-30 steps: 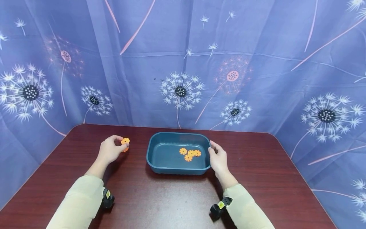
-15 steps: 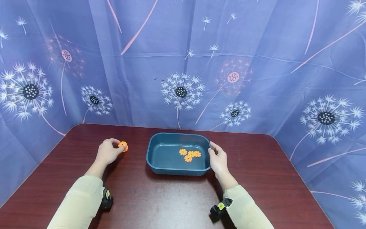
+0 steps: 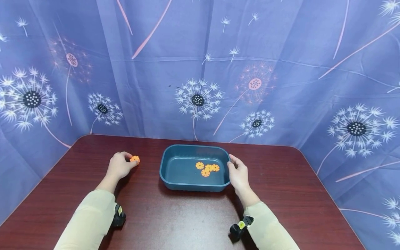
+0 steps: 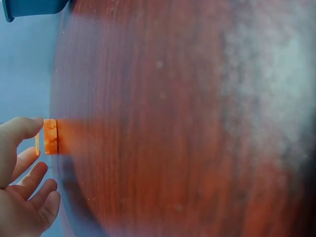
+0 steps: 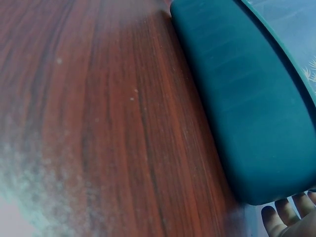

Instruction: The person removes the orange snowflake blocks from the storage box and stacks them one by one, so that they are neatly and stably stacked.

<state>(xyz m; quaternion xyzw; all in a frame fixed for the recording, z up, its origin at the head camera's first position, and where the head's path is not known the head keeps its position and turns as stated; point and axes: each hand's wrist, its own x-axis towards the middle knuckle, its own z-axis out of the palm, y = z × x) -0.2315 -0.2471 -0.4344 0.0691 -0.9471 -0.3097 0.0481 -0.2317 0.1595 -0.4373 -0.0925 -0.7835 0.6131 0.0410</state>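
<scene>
At the left back of the table, my left hand (image 3: 120,165) pinches a thin orange notched disc (image 4: 37,143) between thumb and a finger. The disc is held just above a short stack of like discs (image 4: 51,137), nearly parallel to it, with a narrow gap between. From the head view the disc and stack overlap as one orange patch (image 3: 135,159). My right hand (image 3: 239,173) grips the right end of the dark teal basin (image 3: 193,186), thumb on the near side of the rim; its fingers show at the basin's end in the right wrist view.
Several orange notched discs (image 3: 205,173) lie flat inside the basin, toward its right side. The dark red-brown table (image 3: 175,222) meets a blue dandelion-print curtain (image 3: 150,93) at its back and sides. Cameras are strapped on both wrists.
The left hand has come down slightly, and its disc has gone from tilted upright to nearly flat over the stack. The right hand and basin have stayed in place.
</scene>
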